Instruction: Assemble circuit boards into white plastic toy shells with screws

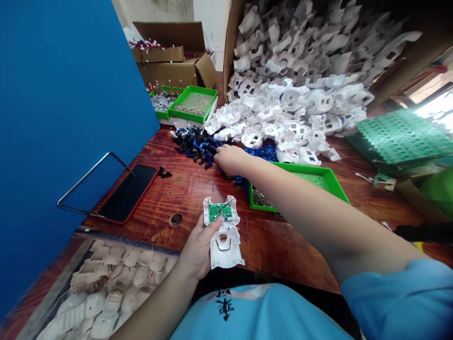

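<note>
Across your red-brown table [166,189], a blue panel [71,94] walls off the left side, while a big cardboard carton [231,42] opens on a heap of white plastic parts [293,101] at the back. Your right forearm [304,208] reaches over a green tray [334,186] of small metal pieces, hiding part of it. Farther back, another green tray [187,116] stands before cardboard boxes [168,73]. A dark-screened, red-edged phone [129,191] lies near the panel, a wire loop [83,177] crossing its edge.

Your left hand [198,248] grips a white plastic shell [226,255] above the table's near edge: glossy, notched, its upper section cradling a green circuit board [219,211], its lower section pierced by a round opening. Your thumb presses at the board's lower edge. Your right hand [230,159], fingers curled, dips into a pile of small blue and black parts [196,141]; whether it has closed on one cannot be told.
</note>
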